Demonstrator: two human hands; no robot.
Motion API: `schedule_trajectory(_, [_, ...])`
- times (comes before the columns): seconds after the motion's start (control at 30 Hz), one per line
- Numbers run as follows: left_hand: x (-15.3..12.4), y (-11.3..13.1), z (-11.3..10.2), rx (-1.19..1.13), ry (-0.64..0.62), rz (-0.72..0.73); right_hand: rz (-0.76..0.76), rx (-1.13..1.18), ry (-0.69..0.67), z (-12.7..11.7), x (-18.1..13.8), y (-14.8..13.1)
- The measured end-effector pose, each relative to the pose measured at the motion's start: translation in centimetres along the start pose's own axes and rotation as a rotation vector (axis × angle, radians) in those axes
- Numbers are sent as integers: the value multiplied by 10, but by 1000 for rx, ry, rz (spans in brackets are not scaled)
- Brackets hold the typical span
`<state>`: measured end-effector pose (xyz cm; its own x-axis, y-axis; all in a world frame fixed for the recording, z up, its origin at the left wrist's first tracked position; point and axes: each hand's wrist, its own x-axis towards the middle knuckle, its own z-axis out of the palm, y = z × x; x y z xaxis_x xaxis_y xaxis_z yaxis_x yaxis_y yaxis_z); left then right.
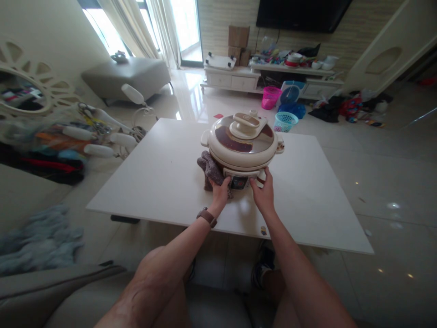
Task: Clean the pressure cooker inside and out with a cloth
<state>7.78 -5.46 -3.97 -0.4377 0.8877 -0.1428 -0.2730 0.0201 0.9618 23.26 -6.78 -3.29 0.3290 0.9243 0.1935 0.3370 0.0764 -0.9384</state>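
Observation:
A cream electric cooking pot [242,157] stands upright on the white table [146,177]. Its glass lid [225,132] is on, with a beige handle [247,120] on top, and a dark control panel [239,182] faces me. My left hand [220,191] is closed on a bunched grey-brown cloth [210,168] at the pot's left front, its thumb beside the panel. At the right front, my right hand [264,189] grips the pot's base, thumb near the panel and fingers partly hidden around the side.
A small cartoon sticker [263,230] is near the table's front edge. Beyond the table stand a pink basket [271,98], a light-blue basket [286,120] and a cluttered TV cabinet [232,82]. A white multi-arm lamp [133,93] leans in at the left.

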Motion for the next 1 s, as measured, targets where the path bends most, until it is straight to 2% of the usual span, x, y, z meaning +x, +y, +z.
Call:
schedule_trajectory(0.7, [4, -6, -2, 145, 18, 37, -63, 16, 76, 4, 3, 8])
schedule_trajectory(1.0, [2, -3, -2, 96, -1, 24, -38, 40, 28, -2, 4, 7])
